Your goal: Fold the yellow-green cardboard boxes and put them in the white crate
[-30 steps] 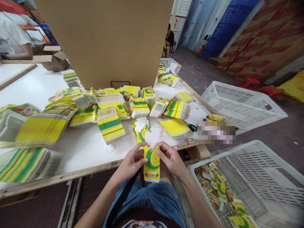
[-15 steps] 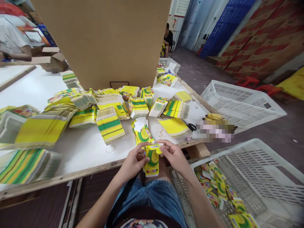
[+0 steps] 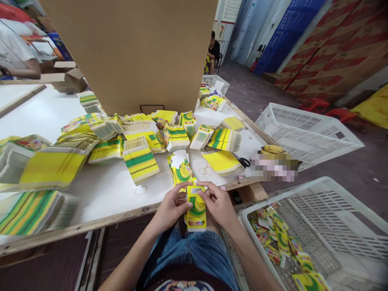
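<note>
A small yellow and green printed carton (image 3: 196,212) with a barcode at its top end is held between both hands above my lap. My left hand (image 3: 175,203) grips its left edge, thumb on the printed face. My right hand (image 3: 218,204) is closed on its upper right, the thumb pressing near the barcode end. Just beyond, at the table edge, lies a little pile of flat, unfolded cartons (image 3: 183,169) with white flaps showing. Bundles of flat cartons (image 3: 141,159) stand and lie across the white table (image 3: 106,182).
A white plastic crate (image 3: 321,226) at my right holds several yellow cartons. Another white crate (image 3: 309,125) stands beyond it. Scissors (image 3: 243,161), rubber bands (image 3: 206,171) and bananas (image 3: 273,149) lie at the table's right. A tall cardboard sheet (image 3: 130,52) rises behind the bundles; people sit further back.
The carton's top end, with its barcode, now faces me more flatly. My right hand has come in from the flap onto the carton's face, and the carton sits slightly lower.
</note>
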A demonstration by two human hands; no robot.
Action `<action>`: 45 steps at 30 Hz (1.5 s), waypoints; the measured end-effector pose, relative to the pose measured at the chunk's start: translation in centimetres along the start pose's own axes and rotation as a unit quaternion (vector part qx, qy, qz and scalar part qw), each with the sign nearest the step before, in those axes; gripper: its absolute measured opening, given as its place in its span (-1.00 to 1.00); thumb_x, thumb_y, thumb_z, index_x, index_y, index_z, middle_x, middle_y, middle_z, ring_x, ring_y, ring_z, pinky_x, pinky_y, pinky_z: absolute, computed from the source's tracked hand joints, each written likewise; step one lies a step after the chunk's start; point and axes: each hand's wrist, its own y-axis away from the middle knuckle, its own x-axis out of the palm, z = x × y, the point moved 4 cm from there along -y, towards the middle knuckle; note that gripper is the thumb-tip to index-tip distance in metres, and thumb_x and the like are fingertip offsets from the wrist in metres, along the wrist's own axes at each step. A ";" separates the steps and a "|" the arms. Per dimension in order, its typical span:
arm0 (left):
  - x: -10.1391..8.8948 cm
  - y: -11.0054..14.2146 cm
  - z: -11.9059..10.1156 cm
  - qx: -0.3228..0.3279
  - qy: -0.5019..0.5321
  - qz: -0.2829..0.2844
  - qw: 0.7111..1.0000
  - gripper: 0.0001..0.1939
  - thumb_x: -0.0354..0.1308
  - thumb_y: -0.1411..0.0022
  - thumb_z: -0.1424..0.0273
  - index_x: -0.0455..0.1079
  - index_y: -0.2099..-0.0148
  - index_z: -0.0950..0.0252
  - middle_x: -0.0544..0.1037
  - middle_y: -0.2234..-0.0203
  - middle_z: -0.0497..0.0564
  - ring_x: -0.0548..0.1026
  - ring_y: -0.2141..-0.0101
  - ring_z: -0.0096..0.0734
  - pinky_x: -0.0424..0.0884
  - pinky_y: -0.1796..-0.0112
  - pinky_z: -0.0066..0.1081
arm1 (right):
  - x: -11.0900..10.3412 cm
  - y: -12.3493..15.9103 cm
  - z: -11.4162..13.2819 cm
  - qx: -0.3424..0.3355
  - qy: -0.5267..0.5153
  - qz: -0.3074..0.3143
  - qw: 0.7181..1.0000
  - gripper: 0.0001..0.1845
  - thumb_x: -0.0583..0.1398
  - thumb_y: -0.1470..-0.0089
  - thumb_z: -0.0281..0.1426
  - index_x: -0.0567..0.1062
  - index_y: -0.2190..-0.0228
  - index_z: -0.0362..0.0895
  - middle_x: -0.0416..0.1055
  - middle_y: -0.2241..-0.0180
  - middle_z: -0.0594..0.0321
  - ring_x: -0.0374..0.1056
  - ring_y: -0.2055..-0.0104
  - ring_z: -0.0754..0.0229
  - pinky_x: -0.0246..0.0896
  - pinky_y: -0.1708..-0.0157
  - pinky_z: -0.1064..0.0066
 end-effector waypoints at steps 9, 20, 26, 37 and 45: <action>-0.4 -0.8 -1.2 0.098 -0.281 -0.120 0.947 -0.57 0.20 -0.18 0.38 0.38 -0.12 0.17 0.48 -0.08 0.13 0.33 -0.16 -0.05 0.06 -0.22 -0.02 | -10.9 4.7 1.0 -0.043 0.295 -0.274 0.914 -0.63 0.21 -0.05 -0.07 0.55 0.23 -0.07 0.45 0.24 0.00 0.30 0.18 -0.11 0.10 0.07 0.02; -2.4 -1.4 0.5 0.087 -0.409 -0.121 0.900 -0.53 0.13 -0.16 0.50 0.37 -0.13 0.17 0.49 -0.08 0.11 0.24 -0.23 0.00 -0.27 -0.26 0.10 | 1.4 -3.5 -3.5 0.028 0.128 -0.138 0.982 -0.79 0.30 0.03 -0.20 0.56 0.38 -0.07 0.49 0.33 0.06 0.31 0.16 -0.08 0.07 0.12 0.15; -2.5 -0.9 0.0 0.106 -0.373 -0.159 0.908 -0.62 0.16 -0.18 0.46 0.41 -0.07 0.19 0.53 -0.02 0.12 0.37 -0.14 -0.05 -0.13 -0.26 0.05 | 1.8 -4.0 -4.0 0.049 0.011 -0.163 0.985 -0.72 0.25 0.00 -0.13 0.53 0.42 -0.10 0.49 0.38 0.13 0.31 0.27 0.04 0.16 0.21 0.23; -2.3 -1.5 0.0 0.043 0.133 -0.166 0.976 -0.58 0.28 -0.11 0.14 0.43 0.06 0.28 0.59 0.10 0.11 0.53 0.05 -0.13 0.40 -0.01 -0.20 | 3.3 -0.5 -3.2 0.149 -0.326 -0.102 0.928 -0.56 0.40 0.20 -0.12 0.54 0.32 -0.15 0.58 0.41 0.14 0.48 0.36 0.10 0.40 0.26 0.20; -1.2 -1.1 -0.6 0.028 0.202 -0.079 0.976 -0.66 0.31 -0.08 0.17 0.50 0.20 0.31 0.64 0.21 0.13 0.56 0.09 -0.04 0.44 0.01 -0.14 | 3.7 0.6 -1.7 0.140 -0.335 -0.063 0.930 -0.65 0.39 0.16 -0.16 0.57 0.37 -0.13 0.57 0.42 0.19 0.48 0.30 0.09 0.38 0.17 0.20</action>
